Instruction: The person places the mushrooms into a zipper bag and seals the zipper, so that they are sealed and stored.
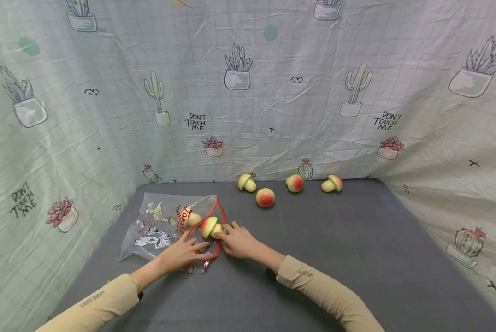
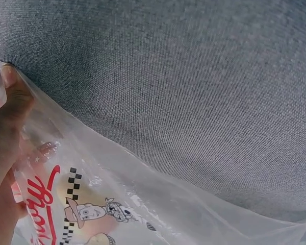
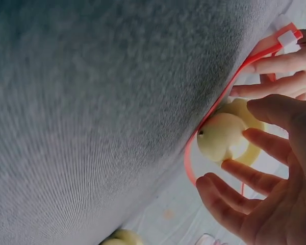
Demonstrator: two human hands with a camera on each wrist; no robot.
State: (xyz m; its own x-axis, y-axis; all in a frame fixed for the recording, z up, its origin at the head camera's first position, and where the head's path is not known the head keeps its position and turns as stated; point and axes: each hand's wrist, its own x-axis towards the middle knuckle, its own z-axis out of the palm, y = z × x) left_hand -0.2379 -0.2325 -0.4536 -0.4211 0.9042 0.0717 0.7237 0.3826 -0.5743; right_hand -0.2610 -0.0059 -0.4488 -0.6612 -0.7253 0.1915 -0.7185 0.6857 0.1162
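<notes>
A clear plastic bag (image 1: 161, 207) with a red drawstring and cartoon prints lies on the table, its mouth to the right. Inside it, behind the print, is a pale yellow toy mushroom (image 1: 193, 220). My left hand (image 1: 181, 253) is at the mouth, straight fingers spread against the plastic by the drawstring (image 3: 214, 107); in the left wrist view a fingertip lies at the bag's edge. At the mouth, my right hand (image 1: 239, 240) holds another toy mushroom (image 1: 208, 227) by its stem with thumb and fingers. Its cap, yellow and red, points toward the bag.
Along the table's (image 1: 335, 240) back edge stand a toy mushroom (image 1: 246, 182) lying tilted, a yellow-red one (image 1: 294, 183) and another on its side (image 1: 332, 183). A round red-yellow piece (image 1: 265, 197) sits slightly nearer. A cactus-print cloth (image 1: 273, 110) hangs behind.
</notes>
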